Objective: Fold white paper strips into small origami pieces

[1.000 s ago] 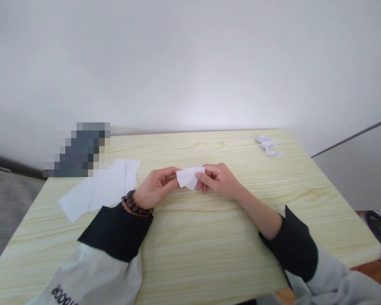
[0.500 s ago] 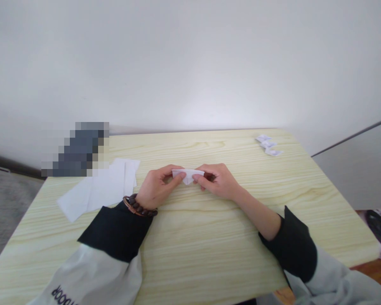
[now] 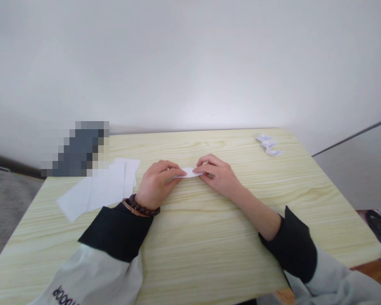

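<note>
A small folded piece of white paper (image 3: 189, 172) is held low over the middle of the table, one end in each hand. My left hand (image 3: 158, 180), with a beaded bracelet at the wrist, pinches its left end between thumb and fingers. At the other end my right hand (image 3: 218, 174) does the same, its thumb near the paper's middle. Both ends of the paper are partly hidden by the fingers. Just left of my left hand lie several flat white paper sheets (image 3: 106, 186), overlapping one another.
Small folded white paper figures (image 3: 268, 145) sit in a row at the table's back right. A dark blurred-out object (image 3: 79, 150) is at the back left. The light wood-grain table (image 3: 203, 245) meets a white wall (image 3: 190, 63) behind.
The paper's pointed lower flap no longer shows; it now looks like a narrow strip. My fingers have shifted their hold, and my right fingers have risen and arched over it.
</note>
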### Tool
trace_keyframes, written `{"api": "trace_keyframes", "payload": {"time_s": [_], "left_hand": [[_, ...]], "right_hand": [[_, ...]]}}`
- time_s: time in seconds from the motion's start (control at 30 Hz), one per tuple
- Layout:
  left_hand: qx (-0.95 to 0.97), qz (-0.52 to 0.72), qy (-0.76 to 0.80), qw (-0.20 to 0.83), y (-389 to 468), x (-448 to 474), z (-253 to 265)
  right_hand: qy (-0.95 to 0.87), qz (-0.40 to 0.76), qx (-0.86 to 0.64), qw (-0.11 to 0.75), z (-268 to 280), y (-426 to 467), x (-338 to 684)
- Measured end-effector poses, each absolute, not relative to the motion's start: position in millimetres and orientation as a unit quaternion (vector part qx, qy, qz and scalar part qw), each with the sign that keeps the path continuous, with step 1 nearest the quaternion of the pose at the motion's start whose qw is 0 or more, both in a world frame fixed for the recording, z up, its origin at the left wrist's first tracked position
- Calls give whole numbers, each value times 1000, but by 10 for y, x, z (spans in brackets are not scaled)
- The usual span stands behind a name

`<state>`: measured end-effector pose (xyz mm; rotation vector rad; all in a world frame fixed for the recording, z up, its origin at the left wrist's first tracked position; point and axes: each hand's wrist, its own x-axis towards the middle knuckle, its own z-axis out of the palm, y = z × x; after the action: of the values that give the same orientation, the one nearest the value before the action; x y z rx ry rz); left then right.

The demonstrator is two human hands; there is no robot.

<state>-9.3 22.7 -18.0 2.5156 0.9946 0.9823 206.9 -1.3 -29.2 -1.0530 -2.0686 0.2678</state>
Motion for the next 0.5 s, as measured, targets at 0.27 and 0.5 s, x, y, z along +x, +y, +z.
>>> {"api": "trace_keyframes", "payload": {"time_s": [0.27, 0.5], "left_hand": [[885, 275, 369, 71, 270, -113, -215], [879, 228, 401, 116, 279, -114, -232]], "right_hand": [[-828, 114, -448, 318, -291, -12, 2086], [-809, 166, -454, 336, -262, 8, 2083]]}}
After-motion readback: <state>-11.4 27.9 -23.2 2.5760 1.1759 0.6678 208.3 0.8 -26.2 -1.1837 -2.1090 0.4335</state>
